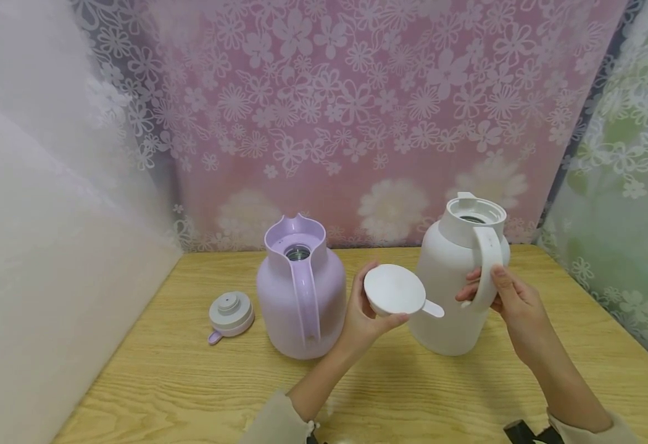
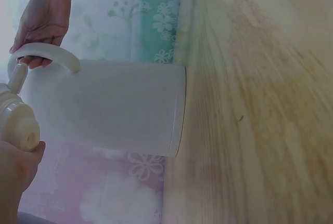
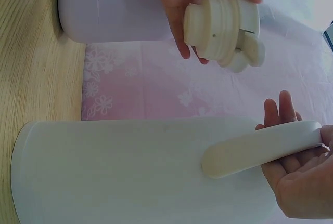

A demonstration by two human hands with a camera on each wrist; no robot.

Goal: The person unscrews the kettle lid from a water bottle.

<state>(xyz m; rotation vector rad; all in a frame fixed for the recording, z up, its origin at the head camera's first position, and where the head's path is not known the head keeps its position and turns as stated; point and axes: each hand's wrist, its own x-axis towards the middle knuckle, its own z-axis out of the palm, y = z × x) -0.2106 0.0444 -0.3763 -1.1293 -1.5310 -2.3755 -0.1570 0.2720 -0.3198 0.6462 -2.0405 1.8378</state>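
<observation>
The white lid [image 1: 395, 288] with its small tab is held between the thumb and fingers of my left hand [image 1: 363, 325], in the air between two vacuum jugs. The right wrist view shows the lid's stepped stopper underside [image 3: 216, 29]. My right hand [image 1: 518, 302] holds the handle [image 1: 489, 262] of the white vacuum jug [image 1: 446, 308], with fingers through the loop and the thumb on the outside. This jug stands upright on the table, its mouth uncovered. Behind my left hand stands a lilac vacuum jug [image 1: 275, 296], also uncovered, its handle towards me.
A grey lid [image 1: 232, 314] with a lilac tab lies on the wooden table [image 1: 191, 388], left of the lilac jug. A pink flowered curtain [image 1: 313, 123] hangs behind the table. Pale sheets [image 1: 52, 216] close in the left and right sides.
</observation>
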